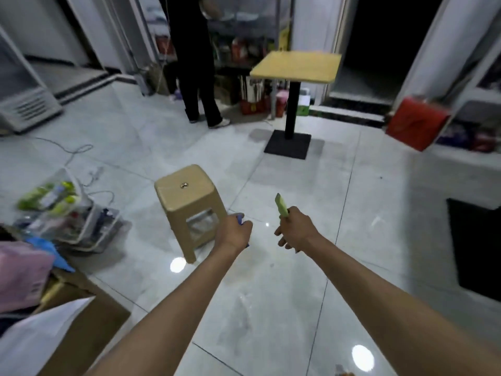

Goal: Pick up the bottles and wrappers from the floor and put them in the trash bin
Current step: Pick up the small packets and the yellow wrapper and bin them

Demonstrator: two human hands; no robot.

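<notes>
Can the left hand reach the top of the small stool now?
Probably yes: the left hand is right beside the stool with nothing between them, though it is already closed on something blue.

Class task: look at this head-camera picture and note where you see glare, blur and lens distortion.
Head view: lamp glare makes bright spots on the glossy floor; motion blur smears the red box and the table; the wide lens bends door frames at the edges; the doorway beyond is black; the green wrapper in the right hand stays fairly sharp.
</notes>
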